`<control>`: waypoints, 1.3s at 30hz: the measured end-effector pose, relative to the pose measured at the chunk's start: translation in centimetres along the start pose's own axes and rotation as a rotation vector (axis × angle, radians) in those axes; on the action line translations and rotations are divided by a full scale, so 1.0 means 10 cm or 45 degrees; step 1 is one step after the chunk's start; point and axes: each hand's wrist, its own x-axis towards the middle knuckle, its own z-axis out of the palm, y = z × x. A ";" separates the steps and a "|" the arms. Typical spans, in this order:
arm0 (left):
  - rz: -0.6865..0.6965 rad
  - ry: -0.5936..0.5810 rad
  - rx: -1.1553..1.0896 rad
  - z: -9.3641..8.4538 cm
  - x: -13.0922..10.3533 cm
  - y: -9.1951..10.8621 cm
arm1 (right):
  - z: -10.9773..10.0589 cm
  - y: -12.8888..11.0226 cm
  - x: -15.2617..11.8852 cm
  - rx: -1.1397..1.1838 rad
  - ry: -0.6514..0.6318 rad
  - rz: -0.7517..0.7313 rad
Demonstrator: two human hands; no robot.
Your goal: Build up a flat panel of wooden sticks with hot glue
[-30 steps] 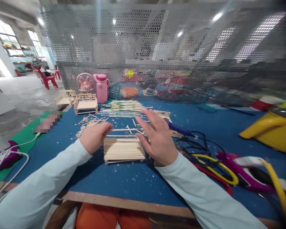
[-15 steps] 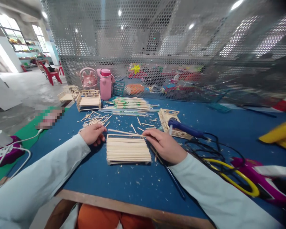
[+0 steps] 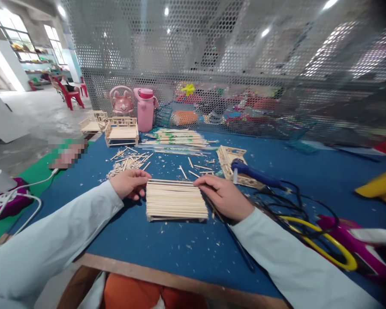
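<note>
A flat panel of pale wooden sticks lies on the blue table between my hands. One thin stick runs along its far edge. At that stick's left end, my left hand is closed, thumb and forefinger pinched on it. My right hand pinches the stick's right end, with its palm above a dark rod on the table. Behind my left hand is a heap of short stick pieces.
A blue glue gun rests on a small stick frame at the right, its cable coiled. Small stick furniture, a pink bottle and a stick bundle stand or lie at the back. Yellow ring at right.
The thin stick was slanted, its left end off the panel's far edge; now it lies along that edge. My left hand has come slightly right, and the view has shifted a little.
</note>
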 end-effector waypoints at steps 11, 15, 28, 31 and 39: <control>-0.058 -0.034 -0.057 -0.02 0.00 0.00 | -0.04 -0.04 -0.03 0.049 -0.016 0.139; -0.060 -0.022 -0.056 -0.02 -0.01 -0.01 | -0.04 -0.08 -0.04 0.098 -0.016 0.199; 0.109 0.034 0.167 -0.02 0.00 -0.04 | -0.03 -0.11 -0.05 0.140 0.017 0.280; 0.165 0.046 0.268 -0.02 0.01 -0.05 | -0.03 -0.09 -0.05 0.102 0.018 0.265; 0.244 0.076 0.422 0.00 -0.01 -0.06 | -0.03 -0.09 -0.04 -0.003 0.004 0.202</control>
